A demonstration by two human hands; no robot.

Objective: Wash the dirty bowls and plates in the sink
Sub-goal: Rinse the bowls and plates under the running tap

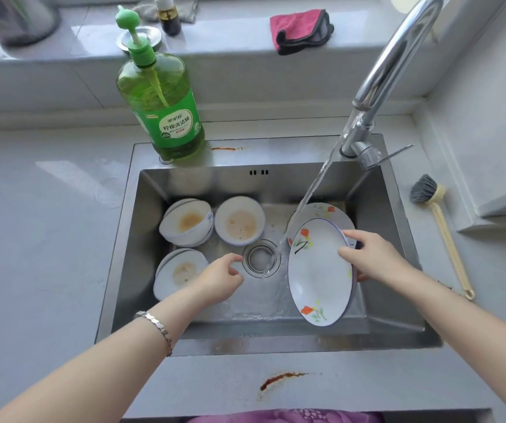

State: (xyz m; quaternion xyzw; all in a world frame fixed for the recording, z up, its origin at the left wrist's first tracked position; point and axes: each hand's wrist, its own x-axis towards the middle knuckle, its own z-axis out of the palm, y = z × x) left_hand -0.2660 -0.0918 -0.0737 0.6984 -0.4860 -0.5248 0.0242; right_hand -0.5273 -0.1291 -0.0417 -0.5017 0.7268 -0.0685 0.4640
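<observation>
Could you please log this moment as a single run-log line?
right hand: grips flowered plate tilted in sink | left hand: empty, near drain | tap: running | dirty bowls: stained, sink's left

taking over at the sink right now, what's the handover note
Right hand grips the flowered plate by its rim, tilted beside the running stream. Left hand hovers by the drain, holding nothing. A second plate lies behind. Back-left bowl stack, middle bowl and front-left bowl stack in the sink are all soiled. Nothing looks washed yet; every piece is left. Soap bottle and brush are not in hand.
</observation>
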